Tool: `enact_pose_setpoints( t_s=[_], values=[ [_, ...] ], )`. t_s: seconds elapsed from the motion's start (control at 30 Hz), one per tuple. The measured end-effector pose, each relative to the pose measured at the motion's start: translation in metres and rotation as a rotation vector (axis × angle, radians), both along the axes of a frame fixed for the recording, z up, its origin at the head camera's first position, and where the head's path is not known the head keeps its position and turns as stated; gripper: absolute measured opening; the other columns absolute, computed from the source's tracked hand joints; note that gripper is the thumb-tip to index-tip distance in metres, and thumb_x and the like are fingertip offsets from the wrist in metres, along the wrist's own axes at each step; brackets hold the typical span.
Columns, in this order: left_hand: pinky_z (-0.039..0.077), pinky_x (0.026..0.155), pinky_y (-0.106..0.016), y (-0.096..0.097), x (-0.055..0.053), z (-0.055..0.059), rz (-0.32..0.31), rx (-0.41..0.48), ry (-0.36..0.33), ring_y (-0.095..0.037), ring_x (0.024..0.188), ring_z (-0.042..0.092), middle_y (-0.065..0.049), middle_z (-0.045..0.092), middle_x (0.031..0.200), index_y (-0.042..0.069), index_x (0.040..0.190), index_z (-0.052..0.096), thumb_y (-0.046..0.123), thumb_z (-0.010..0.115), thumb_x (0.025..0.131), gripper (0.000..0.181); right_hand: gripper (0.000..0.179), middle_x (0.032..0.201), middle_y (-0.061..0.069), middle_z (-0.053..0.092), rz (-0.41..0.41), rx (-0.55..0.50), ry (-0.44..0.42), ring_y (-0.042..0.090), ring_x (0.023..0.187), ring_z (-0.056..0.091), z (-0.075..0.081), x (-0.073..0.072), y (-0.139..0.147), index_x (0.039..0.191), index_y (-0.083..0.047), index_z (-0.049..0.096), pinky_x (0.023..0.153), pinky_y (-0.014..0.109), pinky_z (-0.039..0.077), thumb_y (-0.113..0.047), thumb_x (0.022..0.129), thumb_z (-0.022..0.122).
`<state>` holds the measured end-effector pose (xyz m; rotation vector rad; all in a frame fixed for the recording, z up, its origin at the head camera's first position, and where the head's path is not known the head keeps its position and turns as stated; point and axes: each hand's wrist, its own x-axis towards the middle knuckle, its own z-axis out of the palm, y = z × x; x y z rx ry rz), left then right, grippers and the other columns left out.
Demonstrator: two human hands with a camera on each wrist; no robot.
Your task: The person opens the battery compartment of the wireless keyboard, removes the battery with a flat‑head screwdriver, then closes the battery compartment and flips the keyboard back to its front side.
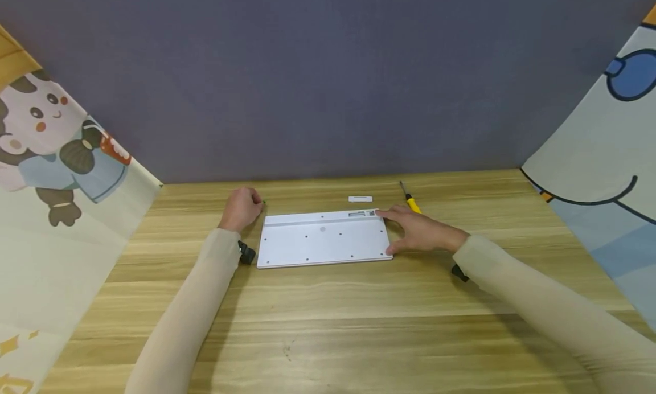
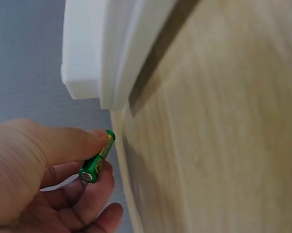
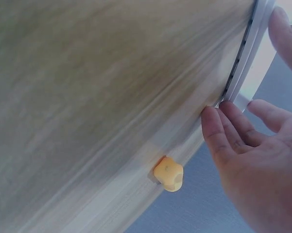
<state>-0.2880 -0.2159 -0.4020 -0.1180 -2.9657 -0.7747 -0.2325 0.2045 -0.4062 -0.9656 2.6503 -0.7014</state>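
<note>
Resting the right hand, thumb and forefinger spread, on an upturned white keyboard; pinching with the left hand, beside its far-left corner, a green cylindrical battery, likely light, rigid, slick; best held by the sides.

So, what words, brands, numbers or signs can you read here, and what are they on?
No text can be read for certain.
Small green cylindrical battery: yellow print, too small and blurred to read.
White flat rectangular keyboard-like device: a grey patch beside its open slot, possibly a label, too small to read.
Yellow-handled metal-shafted screwdriver: no lettering visible.
</note>
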Motion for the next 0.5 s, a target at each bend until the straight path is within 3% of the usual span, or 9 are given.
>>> enact_pose_setpoints(
  t_s=[0.37,0.5],
  values=[
    [0.048,0.075,-0.044,0.003,-0.008,0.001,0.004,-0.045,-0.115,-0.030,0.084,0.058,-0.019,0.064,0.097,-0.004,0.096,0.066,0.009,0.061,0.090,0.016,0.094,0.133,0.015,0.043,-0.013,0.011,-0.019,0.028,0.120,0.042,0.001,0.000,0.000,0.147,-0.007,0.033,0.096,0.046,0.038,-0.040,0.073,0.080],
    [0.047,0.077,-0.045,0.004,-0.011,0.000,-0.002,-0.067,-0.117,-0.032,0.086,0.058,-0.019,0.064,0.096,-0.004,0.097,0.065,0.013,0.061,0.090,0.019,0.094,0.132,0.017,0.044,-0.008,0.003,0.006,0.029,0.119,0.043,0.000,0.000,0.000,0.146,-0.005,0.034,0.096,0.046,0.038,-0.040,0.072,0.081]
  ],
)
